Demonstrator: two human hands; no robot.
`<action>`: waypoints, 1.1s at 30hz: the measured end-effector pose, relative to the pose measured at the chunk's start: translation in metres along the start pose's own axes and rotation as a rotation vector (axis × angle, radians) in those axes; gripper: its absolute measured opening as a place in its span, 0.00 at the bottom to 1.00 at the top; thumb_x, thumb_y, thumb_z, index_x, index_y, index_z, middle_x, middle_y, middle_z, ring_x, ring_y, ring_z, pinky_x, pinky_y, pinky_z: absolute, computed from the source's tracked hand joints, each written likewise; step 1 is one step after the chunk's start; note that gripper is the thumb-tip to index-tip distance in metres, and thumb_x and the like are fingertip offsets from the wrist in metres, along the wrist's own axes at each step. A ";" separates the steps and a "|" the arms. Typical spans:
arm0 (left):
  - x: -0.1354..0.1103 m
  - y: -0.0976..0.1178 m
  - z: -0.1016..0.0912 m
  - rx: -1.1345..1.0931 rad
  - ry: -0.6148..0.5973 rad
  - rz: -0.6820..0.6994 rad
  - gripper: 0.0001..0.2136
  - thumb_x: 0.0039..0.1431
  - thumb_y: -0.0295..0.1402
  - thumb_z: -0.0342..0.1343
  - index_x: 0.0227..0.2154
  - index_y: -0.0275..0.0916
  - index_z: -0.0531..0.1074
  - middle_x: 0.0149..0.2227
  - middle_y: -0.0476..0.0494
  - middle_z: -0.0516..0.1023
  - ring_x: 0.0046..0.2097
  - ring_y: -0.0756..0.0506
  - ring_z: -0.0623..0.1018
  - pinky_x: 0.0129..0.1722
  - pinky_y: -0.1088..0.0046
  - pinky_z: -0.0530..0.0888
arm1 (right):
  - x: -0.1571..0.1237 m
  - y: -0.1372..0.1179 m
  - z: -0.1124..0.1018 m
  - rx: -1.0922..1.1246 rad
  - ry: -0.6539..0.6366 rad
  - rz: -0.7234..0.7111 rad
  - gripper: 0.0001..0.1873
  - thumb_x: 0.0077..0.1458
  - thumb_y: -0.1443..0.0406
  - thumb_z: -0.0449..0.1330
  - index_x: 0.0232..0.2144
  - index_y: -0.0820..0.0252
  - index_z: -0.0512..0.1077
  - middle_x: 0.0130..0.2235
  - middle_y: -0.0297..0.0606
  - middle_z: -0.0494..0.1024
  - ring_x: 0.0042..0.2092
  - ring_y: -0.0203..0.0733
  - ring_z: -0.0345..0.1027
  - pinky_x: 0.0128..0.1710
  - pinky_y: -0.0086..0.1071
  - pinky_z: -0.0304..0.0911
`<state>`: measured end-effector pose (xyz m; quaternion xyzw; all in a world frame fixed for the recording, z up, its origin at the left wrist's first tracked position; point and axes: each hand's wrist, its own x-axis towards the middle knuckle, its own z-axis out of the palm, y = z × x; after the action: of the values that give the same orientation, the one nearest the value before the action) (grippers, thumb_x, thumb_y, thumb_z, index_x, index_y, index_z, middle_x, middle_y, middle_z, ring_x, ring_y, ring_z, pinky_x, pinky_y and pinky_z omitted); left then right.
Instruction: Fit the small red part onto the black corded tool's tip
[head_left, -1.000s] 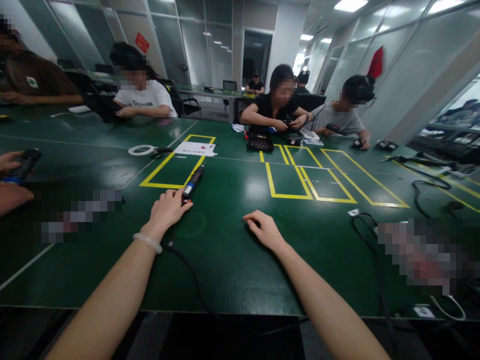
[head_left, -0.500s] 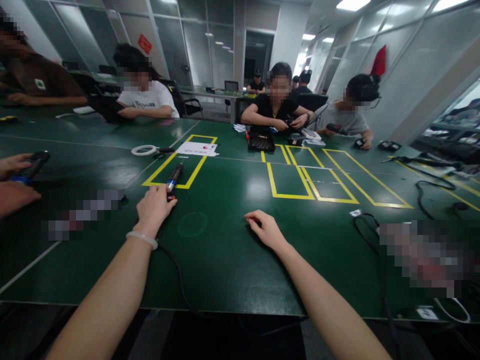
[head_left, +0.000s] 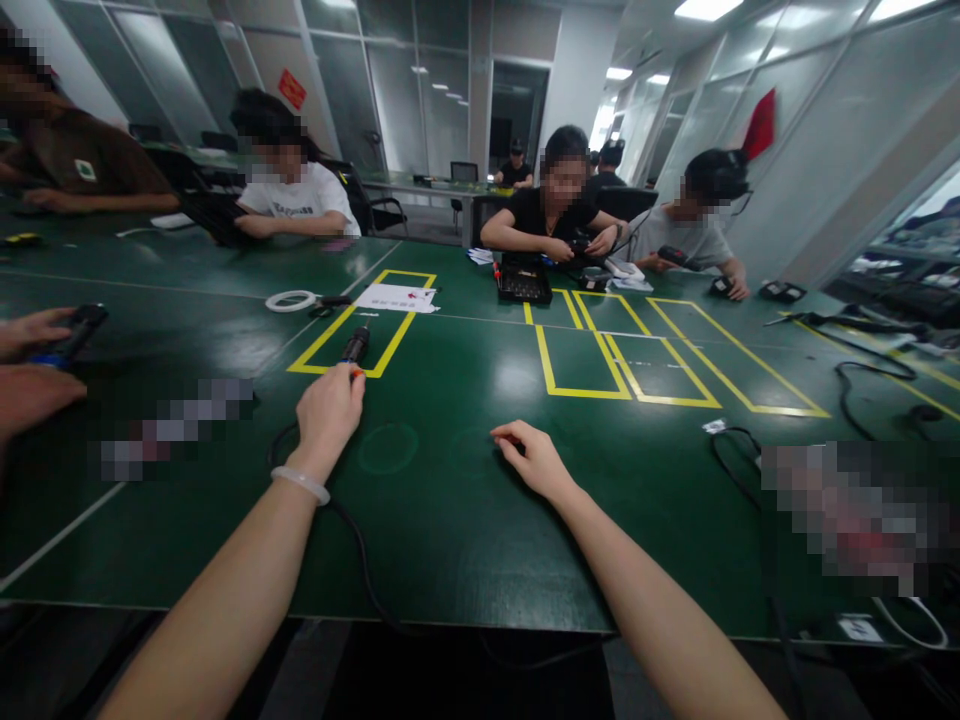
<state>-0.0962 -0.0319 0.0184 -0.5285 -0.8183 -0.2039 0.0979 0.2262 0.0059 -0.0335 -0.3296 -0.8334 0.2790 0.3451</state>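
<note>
My left hand (head_left: pixel 330 415) is wrapped round a dark corded hand tool (head_left: pixel 357 346). The tool has a thin tip that points away from me, and a small orange part shows by my fingers. Most of its grip is hidden in my hand. From beneath my wrist a black cord (head_left: pixel 360 545) runs down over the table's near edge. My right hand (head_left: pixel 531 458) rests on the green table (head_left: pixel 465 540), holding nothing, its fingers loosely bent and a little apart. Just left of it a faint ring mark (head_left: pixel 388 449) shows on the tabletop.
Yellow tape outlines (head_left: pixel 585 393) mark the table; a paper sheet (head_left: pixel 396 298) and white cable coil (head_left: pixel 292 301) lie ahead. At left, a co-worker's hands (head_left: pixel 37 375) hold a black-and-blue tool. A black case (head_left: pixel 523 282) stands opposite, near seated people. Blurred objects lie either side.
My left hand has slid slightly right along the tool, covering more of its body, and the tool has turned a little. My right hand has stayed in place.
</note>
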 end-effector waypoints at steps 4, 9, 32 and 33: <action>-0.016 0.037 0.008 -0.507 -0.268 0.309 0.19 0.66 0.43 0.41 0.50 0.39 0.69 0.41 0.42 0.78 0.42 0.44 0.77 0.43 0.70 0.70 | 0.001 -0.001 0.002 -0.001 -0.009 -0.007 0.10 0.59 0.69 0.54 0.41 0.58 0.74 0.38 0.38 0.77 0.40 0.40 0.71 0.42 0.34 0.65; -0.046 0.078 0.017 -0.783 -0.616 0.509 0.22 0.66 0.39 0.42 0.60 0.40 0.60 0.36 0.47 0.75 0.36 0.49 0.75 0.39 0.73 0.70 | 0.001 -0.004 0.005 0.089 -0.051 -0.015 0.14 0.57 0.69 0.56 0.47 0.57 0.70 0.38 0.36 0.76 0.38 0.38 0.70 0.42 0.33 0.65; -0.068 0.092 0.016 -0.725 -0.572 0.608 0.22 0.67 0.39 0.41 0.62 0.43 0.60 0.41 0.44 0.76 0.43 0.47 0.75 0.45 0.70 0.69 | 0.002 -0.014 0.005 0.242 -0.068 0.039 0.05 0.54 0.67 0.59 0.35 0.59 0.68 0.34 0.34 0.74 0.36 0.36 0.68 0.40 0.31 0.64; -0.068 0.092 0.015 -0.698 -0.537 0.633 0.22 0.66 0.39 0.43 0.61 0.43 0.60 0.44 0.43 0.76 0.44 0.46 0.75 0.46 0.70 0.69 | 0.002 -0.013 0.005 0.265 -0.054 0.063 0.04 0.54 0.66 0.59 0.34 0.60 0.68 0.33 0.33 0.73 0.35 0.36 0.67 0.39 0.30 0.64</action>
<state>0.0172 -0.0487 0.0008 -0.7836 -0.4990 -0.2819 -0.2396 0.2170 -0.0016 -0.0266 -0.2996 -0.7875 0.4059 0.3539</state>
